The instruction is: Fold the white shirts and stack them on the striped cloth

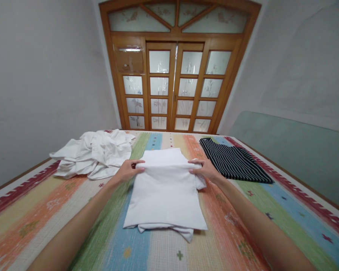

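A white cloth garment (165, 195), perhaps a shirt, lies partly folded in the middle of the striped bed cover. My left hand (127, 170) pinches its left edge between thumb and fingers. On the opposite edge, my right hand (206, 169) has the same kind of pinch. Between the hands the fabric makes a raised crosswise fold, with a flat white part beyond it. A loose bit of cloth sticks out below my right hand, and an under-layer shows at the near edge.
At the left is a crumpled heap of white cloth (101, 150). A folded black garment with white stripes (234, 160) lies flat at the right. The colourful cover (110, 226) reaches toward wooden glass-paned doors (173, 86). A pale green board (293, 150) borders the right side.
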`<state>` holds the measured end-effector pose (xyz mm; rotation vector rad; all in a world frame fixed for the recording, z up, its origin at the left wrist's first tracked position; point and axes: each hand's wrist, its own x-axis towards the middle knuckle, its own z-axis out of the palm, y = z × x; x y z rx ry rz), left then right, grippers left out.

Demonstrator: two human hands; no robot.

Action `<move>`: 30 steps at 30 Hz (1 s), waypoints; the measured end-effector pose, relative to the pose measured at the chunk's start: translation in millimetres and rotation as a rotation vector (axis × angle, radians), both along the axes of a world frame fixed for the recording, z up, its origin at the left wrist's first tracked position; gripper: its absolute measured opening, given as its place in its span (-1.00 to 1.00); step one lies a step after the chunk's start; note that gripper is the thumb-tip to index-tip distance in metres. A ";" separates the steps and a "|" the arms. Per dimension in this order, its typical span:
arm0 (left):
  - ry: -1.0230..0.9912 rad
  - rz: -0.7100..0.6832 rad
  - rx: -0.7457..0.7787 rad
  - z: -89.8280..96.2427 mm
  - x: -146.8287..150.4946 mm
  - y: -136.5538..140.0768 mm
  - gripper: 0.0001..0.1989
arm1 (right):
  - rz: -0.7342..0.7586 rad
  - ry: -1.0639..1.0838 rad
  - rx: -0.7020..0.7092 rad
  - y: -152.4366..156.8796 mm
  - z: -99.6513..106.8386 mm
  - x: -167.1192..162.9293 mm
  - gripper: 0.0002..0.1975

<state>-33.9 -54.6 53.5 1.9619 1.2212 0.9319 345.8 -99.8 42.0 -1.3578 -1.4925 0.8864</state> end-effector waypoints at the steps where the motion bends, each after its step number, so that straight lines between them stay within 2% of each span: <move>1: 0.018 0.015 0.046 0.1 0.6 -0.7 -0.46 | -0.027 -0.043 0.027 0.3 -1.4 -0.9 -0.55; 7: 0.073 0.109 0.216 1.6 8.8 -5.2 -0.68 | -0.179 -0.248 0.205 2.3 -10.4 -7.3 -0.67; 12: 0.060 0.134 0.301 8.9 12.1 -10.8 -0.80 | -0.367 -0.427 0.519 -1.1 -7.1 -8.4 -0.79; 15: 0.027 0.139 0.361 14.9 11.6 -14.0 -0.81 | -0.320 -0.439 0.606 -5.7 1.7 -8.0 -0.82; 18: -0.054 0.114 0.414 24.2 8.4 -17.7 -0.76 | -0.138 -0.383 0.564 -14.2 16.7 -5.9 -0.80; 20: -0.111 0.047 0.387 33.5 4.6 -22.0 -0.70 | -0.084 -0.347 0.496 -22.6 30.2 -3.1 -0.78; 24: -0.250 -0.059 0.147 60.0 -2.1 -36.2 -0.59 | -0.097 -0.259 0.421 -42.5 65.3 3.5 -0.69; 28: -0.476 -0.023 -0.002 89.4 2.5 -42.7 -0.54 | -0.133 -0.043 0.340 -50.2 101.3 6.5 -0.57; 30: -0.566 -0.006 -0.108 95.8 9.7 -35.9 -0.54 | -0.123 0.045 0.247 -42.7 109.3 6.6 -0.52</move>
